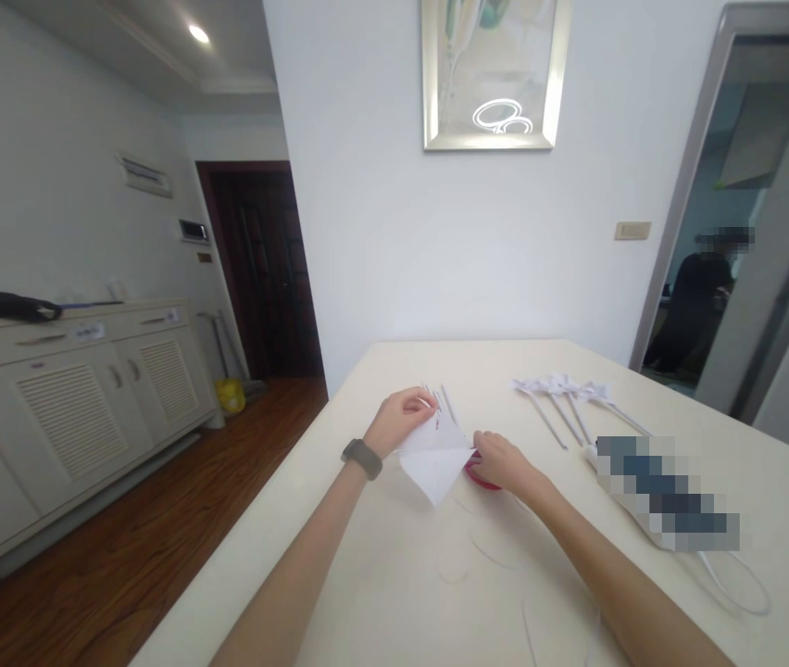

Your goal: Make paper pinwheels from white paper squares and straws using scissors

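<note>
A white square of paper is turned cornerwise above the table, with a crease across it. My left hand, a dark band on its wrist, pinches the paper near its upper corner. My right hand is closed at the paper's right corner, over a curved red object mostly hidden under the fingers; its kind cannot be made out. Just beyond my left hand lie several thin pale sticks. To the right, several white folded paper shapes on sticks lie together.
A white power-strip-like object with a blurred top and a cable lies on the cream table at right. Thin pale strands are scattered near the front. A person stands beyond the doorway at right.
</note>
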`<state>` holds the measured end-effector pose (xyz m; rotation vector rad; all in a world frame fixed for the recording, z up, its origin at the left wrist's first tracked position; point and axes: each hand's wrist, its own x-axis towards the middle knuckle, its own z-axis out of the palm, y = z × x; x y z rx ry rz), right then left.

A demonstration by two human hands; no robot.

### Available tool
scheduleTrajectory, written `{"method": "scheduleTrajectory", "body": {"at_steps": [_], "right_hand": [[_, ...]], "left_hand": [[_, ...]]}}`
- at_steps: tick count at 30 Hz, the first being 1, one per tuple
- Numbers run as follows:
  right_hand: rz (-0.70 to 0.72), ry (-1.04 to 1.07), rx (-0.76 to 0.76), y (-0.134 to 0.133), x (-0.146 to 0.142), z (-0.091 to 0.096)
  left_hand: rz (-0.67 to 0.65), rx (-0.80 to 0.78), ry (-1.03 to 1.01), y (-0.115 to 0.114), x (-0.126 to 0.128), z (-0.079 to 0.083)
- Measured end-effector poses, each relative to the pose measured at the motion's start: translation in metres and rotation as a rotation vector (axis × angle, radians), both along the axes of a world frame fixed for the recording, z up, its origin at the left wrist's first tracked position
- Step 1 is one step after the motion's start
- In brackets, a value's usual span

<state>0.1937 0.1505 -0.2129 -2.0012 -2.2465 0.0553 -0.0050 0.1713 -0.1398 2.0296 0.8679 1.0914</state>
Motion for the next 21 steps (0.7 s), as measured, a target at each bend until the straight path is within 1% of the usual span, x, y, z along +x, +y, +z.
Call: {"method": "scheduleTrajectory", "body": {"at_steps": [8,13,17,19,21], "right_hand": [[0.009,0.032,0.021,0.000,-0.001,-0.001],[0.040,0.107,0.030,-0.002,0.005,0.002],[0.094,0.243,0.101,-0.003,0.006,0.012],[0.114,0.325,0.156,-0.002,0.003,0.020],[0.168,0.410,0.198,-0.004,-0.004,0.029]], "left_hand": [[0.030,-0.023,0.063,-0.001,-0.009,-0.017],[0.026,-0.032,0.103,0.002,-0.014,-0.024],[0.018,-0.054,0.111,0.005,-0.011,-0.031],[0.010,-0.064,0.114,0.006,-0.009,-0.035],[-0.002,-0.070,0.122,0.006,-0.008,-0.037]]}}
